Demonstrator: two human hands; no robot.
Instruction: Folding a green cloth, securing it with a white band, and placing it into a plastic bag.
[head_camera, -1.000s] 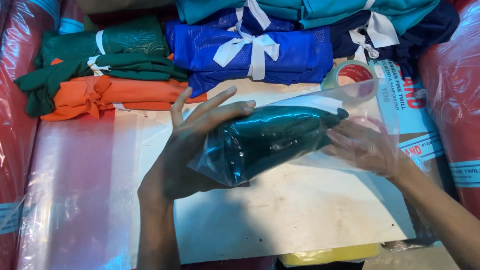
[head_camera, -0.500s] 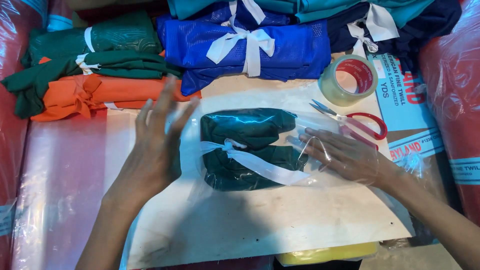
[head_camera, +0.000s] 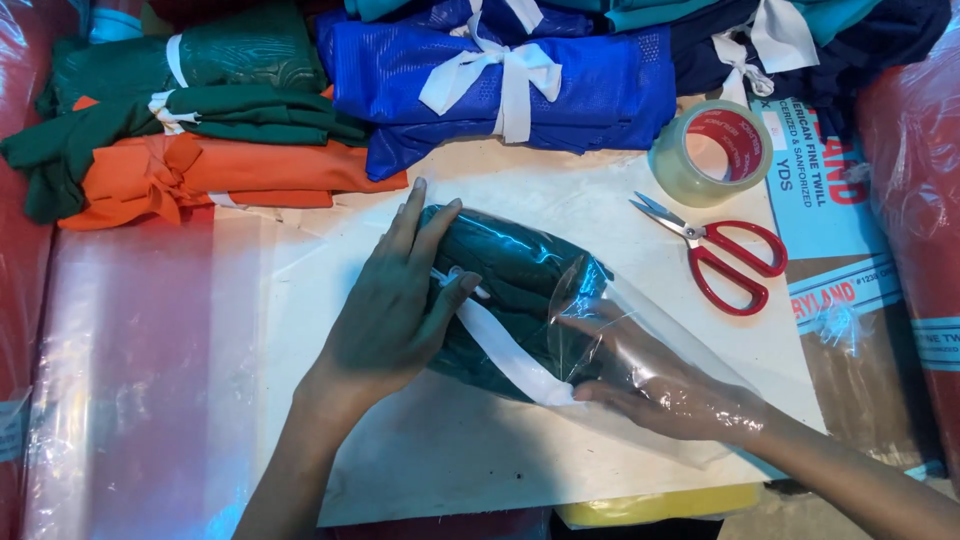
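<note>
Centrally: dark-green fabric bundle in clear plastic bag, long axis ten-to-four o'clock; left hand flat, pressing its nine o'clock end; right hand inside the bag, gripping its four o'clock end.

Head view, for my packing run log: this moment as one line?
left hand: on bagged green bundle | right hand: inside clear bag | scissors: idle
</note>
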